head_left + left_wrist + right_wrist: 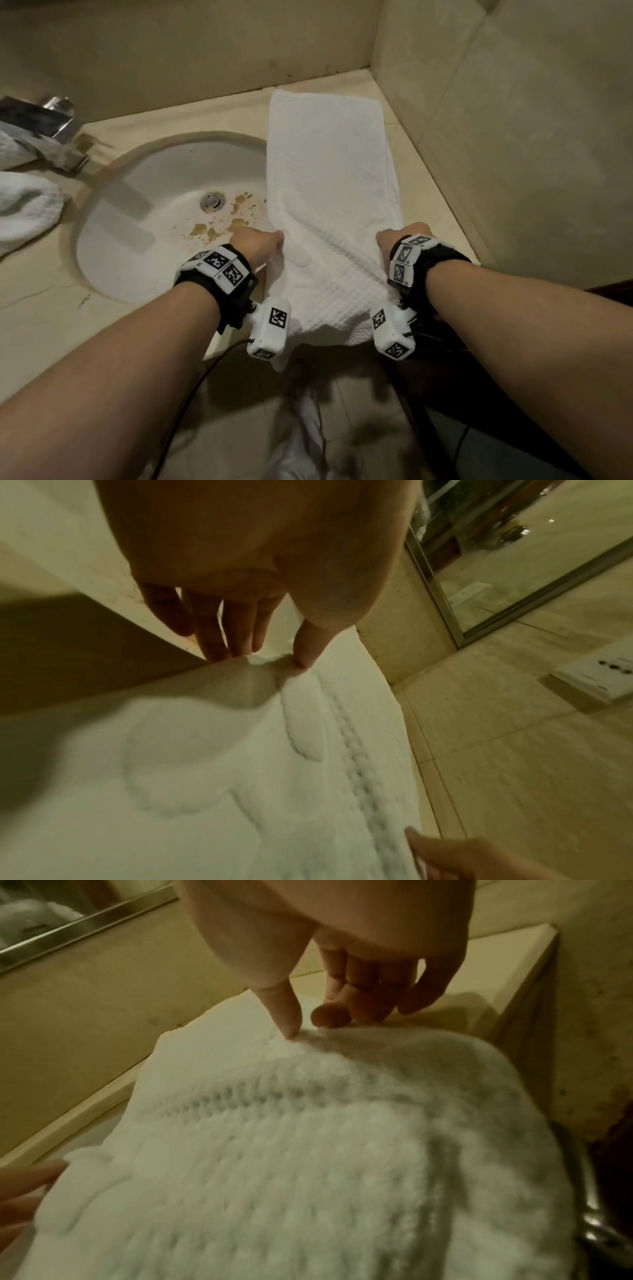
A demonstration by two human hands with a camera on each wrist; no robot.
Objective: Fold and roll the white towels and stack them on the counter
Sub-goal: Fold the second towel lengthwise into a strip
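Far left, spare towels [24,202] by the tap [44,133]. Sink [144,219] next. L hand [257,241] pinches the white towel [329,192] at its left edge, R hand [404,233] pinches the right edge; towel lies lengthwise on counter [442,212], near end drooping off the front.

both forearms extended forward; left hand [257,244] and right hand [404,233] each pinching, thumb above fingers.
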